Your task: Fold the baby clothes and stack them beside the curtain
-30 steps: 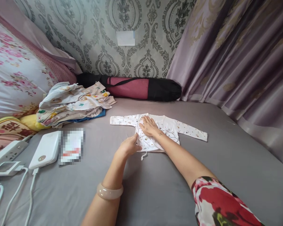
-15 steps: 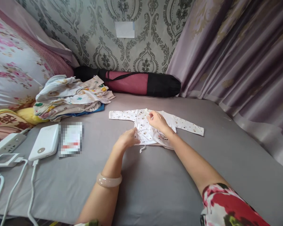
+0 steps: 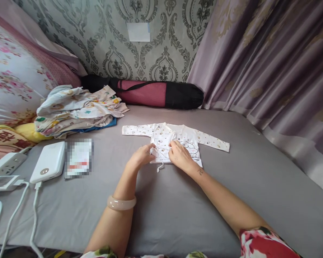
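A small white baby shirt with tiny prints lies flat on the grey bed sheet, sleeves spread to both sides. My left hand pinches the shirt's lower left edge, near a white tie string that hangs off the hem. My right hand rests on the shirt's lower middle with fingers curled on the fabric beside the left hand. A pale bangle sits on my left wrist.
A pile of folded baby clothes sits at the left. A white power bank, a power strip and cables lie at the near left. A black and pink roll bag rests against the wall. Curtains hang on the right.
My right hand has slid from the shirt's upper middle down to its lower hem, close to my left hand. The right front panel now lies flat.
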`<state>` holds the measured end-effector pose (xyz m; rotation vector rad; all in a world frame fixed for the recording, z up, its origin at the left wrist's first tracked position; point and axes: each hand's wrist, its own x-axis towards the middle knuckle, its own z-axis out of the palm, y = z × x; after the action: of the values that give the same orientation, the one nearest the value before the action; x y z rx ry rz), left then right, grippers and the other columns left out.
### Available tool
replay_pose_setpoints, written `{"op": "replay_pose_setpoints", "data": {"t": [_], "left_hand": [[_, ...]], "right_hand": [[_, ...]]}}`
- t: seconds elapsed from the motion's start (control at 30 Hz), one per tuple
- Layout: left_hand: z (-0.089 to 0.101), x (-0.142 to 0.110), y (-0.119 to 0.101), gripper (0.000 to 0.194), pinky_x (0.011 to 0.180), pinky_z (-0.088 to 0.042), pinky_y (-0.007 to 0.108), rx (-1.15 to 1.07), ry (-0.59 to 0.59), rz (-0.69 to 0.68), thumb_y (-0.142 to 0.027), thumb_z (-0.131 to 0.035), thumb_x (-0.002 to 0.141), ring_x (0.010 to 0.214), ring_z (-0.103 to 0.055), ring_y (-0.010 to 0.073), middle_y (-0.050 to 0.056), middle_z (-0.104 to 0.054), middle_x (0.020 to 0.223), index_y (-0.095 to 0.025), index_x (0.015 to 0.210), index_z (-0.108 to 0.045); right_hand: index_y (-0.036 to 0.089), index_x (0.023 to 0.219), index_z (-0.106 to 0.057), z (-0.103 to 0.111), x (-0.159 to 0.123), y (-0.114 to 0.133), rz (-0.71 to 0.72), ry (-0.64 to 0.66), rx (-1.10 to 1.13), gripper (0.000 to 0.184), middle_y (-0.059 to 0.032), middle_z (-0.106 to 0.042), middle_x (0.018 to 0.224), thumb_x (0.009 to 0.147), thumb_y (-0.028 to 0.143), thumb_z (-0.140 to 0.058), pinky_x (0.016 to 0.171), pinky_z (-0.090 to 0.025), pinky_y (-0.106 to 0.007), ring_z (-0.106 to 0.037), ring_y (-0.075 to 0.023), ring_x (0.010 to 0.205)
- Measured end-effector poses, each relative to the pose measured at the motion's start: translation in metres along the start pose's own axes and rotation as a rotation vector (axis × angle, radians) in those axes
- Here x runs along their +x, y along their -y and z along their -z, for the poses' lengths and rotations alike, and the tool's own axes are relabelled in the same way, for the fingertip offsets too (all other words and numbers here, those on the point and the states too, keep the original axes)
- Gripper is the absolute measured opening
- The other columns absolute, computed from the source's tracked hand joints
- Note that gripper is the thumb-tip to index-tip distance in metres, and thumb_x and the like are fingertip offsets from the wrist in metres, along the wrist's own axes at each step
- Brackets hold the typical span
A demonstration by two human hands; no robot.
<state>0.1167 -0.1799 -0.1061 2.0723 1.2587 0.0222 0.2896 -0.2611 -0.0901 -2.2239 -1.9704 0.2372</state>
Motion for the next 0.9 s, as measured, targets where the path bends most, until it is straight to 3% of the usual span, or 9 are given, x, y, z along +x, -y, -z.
{"op": "replay_pose_setpoints", "data": {"t": [0.27,0.37,0.47,0.57,0.73,0.9], "left_hand": [[0.002,-0.002,-0.002,0.058,0.069,-0.045,0.025,0.01,-0.006,0.024,-0.025,-0.056,0.074,0.078,-0.063,0.0186,0.003,-0.068,0.085,-0.022,0.132,-0.054],[0.004,-0.005,-0.006,0.058,0.068,-0.045,0.025,0.015,0.003,0.038,-0.024,-0.056,0.074,0.078,-0.063,0.0186,0.003,-0.067,0.086,-0.023,0.133,-0.054],[0.005,-0.005,-0.006,0.059,0.066,-0.044,0.025,0.011,0.02,0.045,-0.023,-0.056,0.074,0.076,-0.062,0.0181,0.003,-0.067,0.086,-0.022,0.133,-0.053],[0.005,-0.003,-0.004,0.06,0.063,-0.044,0.024,-0.008,0.031,0.044,-0.023,-0.055,0.073,0.072,-0.061,0.0174,0.003,-0.065,0.084,-0.021,0.133,-0.053],[0.004,-0.002,-0.003,0.059,0.064,-0.043,0.025,0.011,0.024,0.039,-0.024,-0.054,0.075,0.072,-0.06,0.0175,0.002,-0.064,0.082,-0.021,0.133,-0.053],[0.005,-0.004,-0.005,0.057,0.062,-0.042,0.025,0.02,0.034,0.031,-0.023,-0.054,0.076,0.07,-0.06,0.0177,0.001,-0.063,0.075,-0.02,0.132,-0.053]], "right_hand": [[0.02,0.097,-0.066,-0.002,-0.001,-0.004,0.125,0.06,0.001,0.033,-0.0076,-0.067,0.104,0.101,0.026,-0.033,0.079,-0.042,-0.027,-0.063,-0.019,0.095],[0.019,0.11,-0.064,-0.003,0.016,-0.018,0.072,-0.02,0.027,0.037,-0.0096,-0.066,0.116,0.101,0.024,-0.029,0.091,-0.04,-0.028,-0.06,-0.0198,0.107],[0.009,0.142,-0.044,-0.013,0.034,-0.033,-0.061,-0.097,-0.001,0.05,-0.017,-0.042,0.151,0.102,0.034,-0.027,0.112,-0.025,-0.039,-0.036,-0.026,0.139],[0.005,0.154,-0.022,-0.03,0.044,-0.042,-0.153,-0.009,-0.006,0.07,-0.0168,-0.014,0.162,0.1,0.051,-0.021,0.118,-0.006,-0.05,-0.009,-0.0292,0.149],[0.01,0.156,-0.017,-0.041,0.046,-0.041,-0.183,0.035,-0.009,0.074,-0.0124,-0.008,0.164,0.098,0.057,-0.013,0.117,0.001,-0.056,-0.002,-0.0285,0.15],[0.016,0.156,-0.02,-0.019,0.048,-0.054,-0.145,0.147,0.159,0.07,-0.0083,-0.011,0.164,0.099,0.054,-0.005,0.12,-0.003,-0.051,-0.004,-0.0232,0.151]]}}
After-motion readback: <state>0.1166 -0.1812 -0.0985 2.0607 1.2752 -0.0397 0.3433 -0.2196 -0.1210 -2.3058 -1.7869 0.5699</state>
